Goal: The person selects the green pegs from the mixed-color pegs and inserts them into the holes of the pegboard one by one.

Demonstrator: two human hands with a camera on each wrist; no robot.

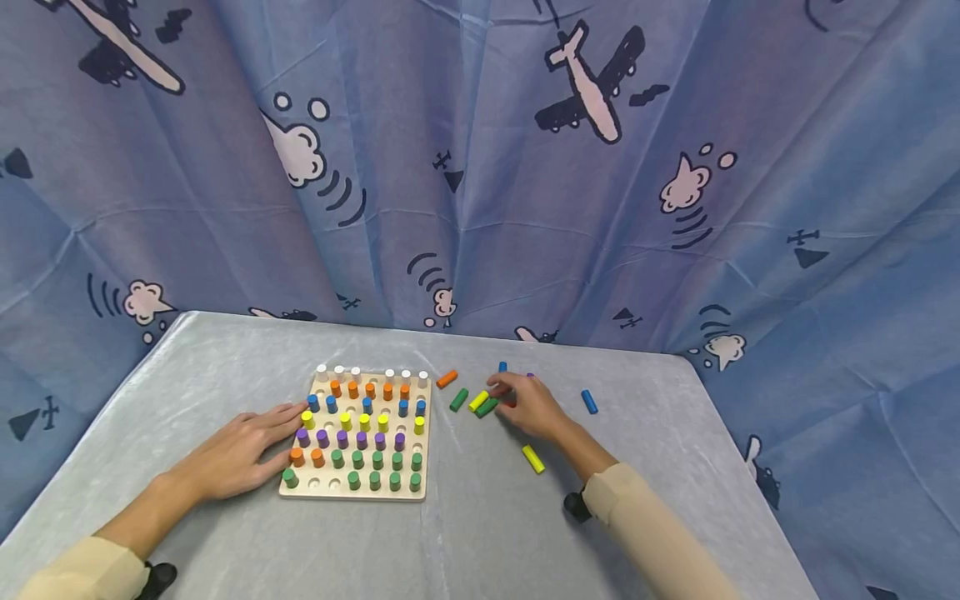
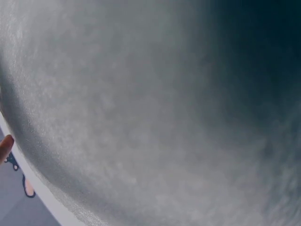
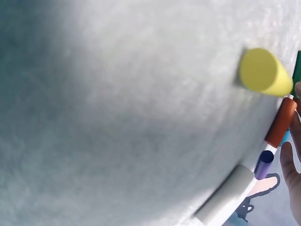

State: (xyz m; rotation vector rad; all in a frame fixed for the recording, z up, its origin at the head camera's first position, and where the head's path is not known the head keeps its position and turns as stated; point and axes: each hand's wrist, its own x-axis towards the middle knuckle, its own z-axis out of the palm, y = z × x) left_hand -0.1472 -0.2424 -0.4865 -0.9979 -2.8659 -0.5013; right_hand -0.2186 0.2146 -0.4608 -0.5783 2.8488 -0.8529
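Observation:
A square wooden pegboard [image 1: 322,493] holds rows of white, orange, blue, yellow, purple and green pegs, with a few bare holes. My left hand [image 1: 243,450] rests at its left edge, fingers extended against the side. To the board's right, my right hand [image 1: 528,406] is low over scattered loose pegs, fingers bent downward near a green peg [image 1: 486,407] and a yellow peg [image 1: 478,402]. In the right wrist view its fingers [image 3: 288,160] are beside an orange-red peg [image 3: 281,123] and a purple peg [image 3: 264,165]. No peg is visibly gripped.
Other loose pegs include an orange one [image 1: 447,379], a green one [image 1: 458,400], a blue one [image 1: 589,402] and a yellow one [image 1: 533,459]. A whitish peg [image 3: 225,195] shows in the right wrist view. A blue patterned curtain [image 1: 480,167] hangs behind the grey-covered table [image 1: 480,533].

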